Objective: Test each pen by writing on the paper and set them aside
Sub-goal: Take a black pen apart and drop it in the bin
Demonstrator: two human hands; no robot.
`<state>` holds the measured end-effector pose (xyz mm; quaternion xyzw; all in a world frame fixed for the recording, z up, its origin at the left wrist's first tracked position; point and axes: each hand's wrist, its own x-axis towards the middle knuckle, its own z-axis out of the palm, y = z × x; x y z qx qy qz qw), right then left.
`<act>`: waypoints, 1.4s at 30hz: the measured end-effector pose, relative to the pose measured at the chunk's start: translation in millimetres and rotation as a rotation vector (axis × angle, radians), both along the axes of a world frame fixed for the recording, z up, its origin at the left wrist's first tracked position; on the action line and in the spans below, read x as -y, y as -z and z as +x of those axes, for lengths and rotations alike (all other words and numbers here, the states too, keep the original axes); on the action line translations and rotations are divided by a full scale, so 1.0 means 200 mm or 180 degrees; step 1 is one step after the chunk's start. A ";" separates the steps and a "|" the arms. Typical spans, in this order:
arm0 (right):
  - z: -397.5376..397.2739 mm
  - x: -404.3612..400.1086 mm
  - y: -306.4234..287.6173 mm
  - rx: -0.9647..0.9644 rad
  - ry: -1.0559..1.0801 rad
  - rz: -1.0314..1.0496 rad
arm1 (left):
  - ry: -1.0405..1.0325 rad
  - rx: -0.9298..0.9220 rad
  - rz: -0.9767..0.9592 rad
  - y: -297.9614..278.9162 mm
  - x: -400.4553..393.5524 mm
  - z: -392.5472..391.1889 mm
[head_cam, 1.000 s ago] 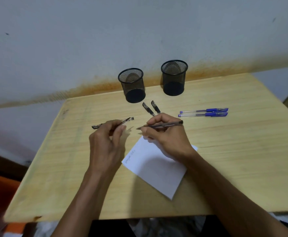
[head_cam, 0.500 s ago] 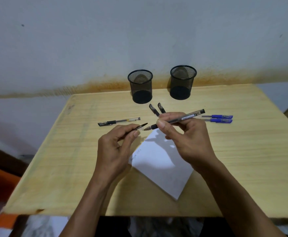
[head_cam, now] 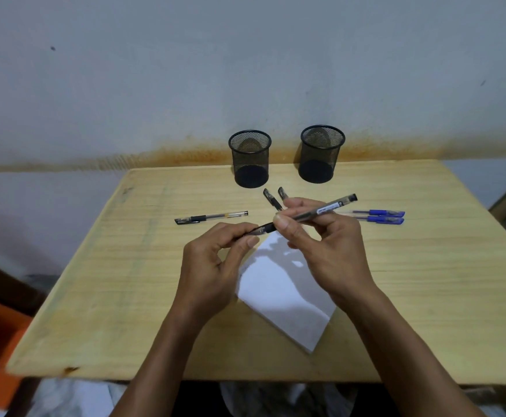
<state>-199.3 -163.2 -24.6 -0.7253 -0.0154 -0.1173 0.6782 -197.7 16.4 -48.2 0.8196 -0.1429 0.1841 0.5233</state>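
Bare wooden table (head_cam: 426, 296) right of the paper (head_cam: 285, 296); pen holders (head_cam: 250, 159) and loose pens (head_cam: 212, 217) crowding the far side.

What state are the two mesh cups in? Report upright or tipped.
Upright, both. The left cup and right cup stand on their bases at the table's far edge, rims up.

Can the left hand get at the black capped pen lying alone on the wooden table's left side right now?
Probably not yet: the path looks free, but the left hand pinches the held black pen's cap end.
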 end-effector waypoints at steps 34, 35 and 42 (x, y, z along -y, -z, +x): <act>-0.02 0.20 0.06 0.0644 0.0135 -0.2065 | 0.0626 -0.0877 0.0028 -0.18 -0.02 0.15; -0.02 0.20 0.05 0.0691 0.0181 -0.2134 | 0.0630 -0.0854 0.0079 -0.19 0.00 0.15; -0.02 0.20 0.02 0.1081 0.0706 -0.2783 | 0.0829 -0.0508 0.0510 -0.26 0.14 0.16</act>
